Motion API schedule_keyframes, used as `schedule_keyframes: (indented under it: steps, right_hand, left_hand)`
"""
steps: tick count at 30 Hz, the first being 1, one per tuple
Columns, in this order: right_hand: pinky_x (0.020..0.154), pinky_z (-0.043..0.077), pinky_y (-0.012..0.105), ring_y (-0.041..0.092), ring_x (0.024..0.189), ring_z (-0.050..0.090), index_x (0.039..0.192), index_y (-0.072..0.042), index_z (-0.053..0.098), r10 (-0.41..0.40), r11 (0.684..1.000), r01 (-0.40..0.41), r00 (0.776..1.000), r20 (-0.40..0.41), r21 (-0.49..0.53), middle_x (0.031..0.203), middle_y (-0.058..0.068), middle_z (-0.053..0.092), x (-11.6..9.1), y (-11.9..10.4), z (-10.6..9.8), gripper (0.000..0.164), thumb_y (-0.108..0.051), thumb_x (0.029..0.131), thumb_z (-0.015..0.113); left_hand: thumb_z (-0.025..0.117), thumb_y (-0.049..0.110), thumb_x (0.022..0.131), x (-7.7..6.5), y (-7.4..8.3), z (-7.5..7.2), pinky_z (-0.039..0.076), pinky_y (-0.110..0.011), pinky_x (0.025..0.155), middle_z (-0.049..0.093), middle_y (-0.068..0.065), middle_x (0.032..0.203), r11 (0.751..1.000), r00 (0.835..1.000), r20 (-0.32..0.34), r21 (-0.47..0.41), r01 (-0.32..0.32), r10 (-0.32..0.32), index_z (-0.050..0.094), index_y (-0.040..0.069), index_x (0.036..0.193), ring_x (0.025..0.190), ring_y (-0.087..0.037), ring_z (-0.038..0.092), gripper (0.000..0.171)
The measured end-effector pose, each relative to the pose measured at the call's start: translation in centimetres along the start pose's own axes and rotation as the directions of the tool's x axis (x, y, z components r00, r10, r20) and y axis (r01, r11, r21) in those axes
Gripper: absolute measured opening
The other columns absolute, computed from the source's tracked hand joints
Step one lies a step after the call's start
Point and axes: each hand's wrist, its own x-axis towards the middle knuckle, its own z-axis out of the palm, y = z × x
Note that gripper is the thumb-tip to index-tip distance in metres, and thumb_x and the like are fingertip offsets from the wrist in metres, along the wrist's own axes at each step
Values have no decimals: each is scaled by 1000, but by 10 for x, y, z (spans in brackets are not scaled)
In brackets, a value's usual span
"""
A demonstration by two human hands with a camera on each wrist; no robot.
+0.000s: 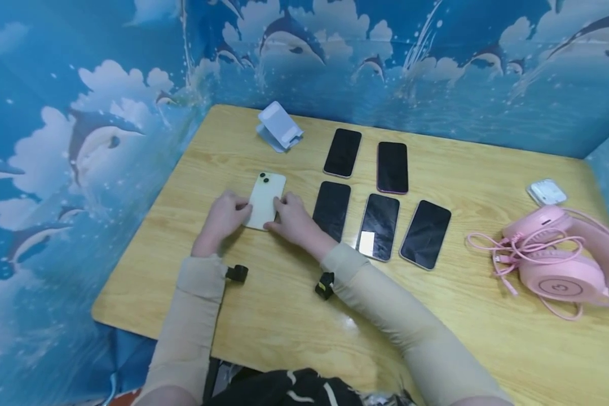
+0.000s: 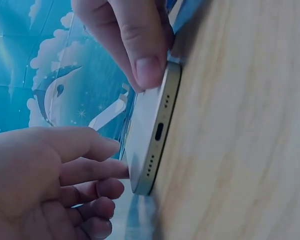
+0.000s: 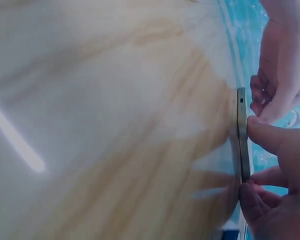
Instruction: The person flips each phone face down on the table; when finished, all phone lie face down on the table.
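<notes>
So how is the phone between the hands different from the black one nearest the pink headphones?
The pale phone shows its back, cameras up, while the black phone shows its dark screen. The right hand grips the pale phone by its edge; no hand touches the black phone. Both are slim rectangles with rounded corners.

On the glossy tabletop (image 3: 110, 130), a smartphone (image 3: 243, 137) shows edge-on; the right hand (image 3: 289, 207) grips it beside the left hand (image 3: 280, 75).
</notes>
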Motion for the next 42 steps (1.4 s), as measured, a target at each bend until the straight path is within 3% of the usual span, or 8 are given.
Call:
schedule_keyframes:
  steps: [10, 14, 18, 24, 29, 35, 39, 42]
  right_hand:
    - [82, 42, 32, 24, 100, 45, 135, -1, 51, 7, 999, -6, 999, 39, -33, 114, 13, 51, -8, 9, -14, 64, -39, 87, 70]
    - [84, 45, 33, 23, 99, 51, 135, -1, 50, 39, 997, -39, 999, 4, 74, 113, 13, 54, -24, 23, -28, 58, -27, 87, 71]
    - [84, 47, 34, 24, 97, 55, 130, -2, 56, 131, 970, -110, 988, -84, 215, 112, 13, 55, -49, 42, -43, 48, -19, 88, 70]
    - [81, 48, 37, 25, 92, 56, 128, 0, 56, 254, 941, -211, 957, -141, 263, 111, 15, 56, -80, 65, -56, 45, -16, 88, 69]
    - [81, 46, 39, 27, 91, 53, 132, 6, 51, 284, 951, -262, 951, -125, 163, 111, 18, 54, -92, 76, -58, 51, -16, 89, 68]
    - [80, 45, 38, 27, 91, 52, 135, 8, 46, 285, 952, -271, 954, -89, 142, 103, 17, 52, -98, 83, -59, 68, -23, 83, 75]
    - [82, 44, 39, 28, 94, 49, 140, 8, 39, 272, 955, -265, 962, -34, 135, 107, 17, 48, -100, 86, -62, 87, -27, 74, 83]
    - [85, 43, 39, 28, 98, 46, 144, 7, 33, 235, 967, -237, 972, 24, 96, 115, 18, 44, -100, 88, -63, 99, -29, 69, 87]
  left_hand:
    - [53, 20, 95, -3, 4, 8, 43, -48, 94, 52, -19, 118, 999, 999, -23, 0, -48, 48, 54, -3, 130, 104, -32, 51, 42]
    - [52, 19, 95, -9, 11, 13, 45, -45, 87, 53, -17, 108, 995, 994, -50, -16, -96, 95, 51, -5, 131, 95, -29, 51, 43]
    - [53, 17, 95, -14, 22, 23, 46, -40, 79, 55, -14, 98, 985, 985, -67, -45, -164, 161, 52, -3, 130, 87, -26, 52, 40]
    - [54, 16, 95, -9, 41, 48, 47, -38, 80, 58, -11, 96, 964, 964, 14, -29, -266, 266, 53, -2, 131, 87, -24, 54, 40]
    - [55, 16, 95, -7, 56, 66, 45, -39, 92, 60, -13, 104, 952, 951, 49, -7, -305, 305, 54, -3, 130, 97, -25, 55, 40]
    - [57, 16, 93, -8, 65, 78, 45, -39, 92, 59, -11, 97, 941, 940, 60, 18, -338, 337, 53, -4, 130, 94, -24, 55, 42]
    - [63, 34, 91, -8, 70, 82, 46, -38, 83, 54, -6, 87, 937, 936, 129, 89, -339, 327, 47, -5, 136, 86, -22, 53, 62]
    - [70, 48, 83, -8, 72, 85, 46, -37, 78, 53, -4, 86, 926, 936, 171, 169, -337, 309, 44, -3, 139, 86, -21, 52, 80]
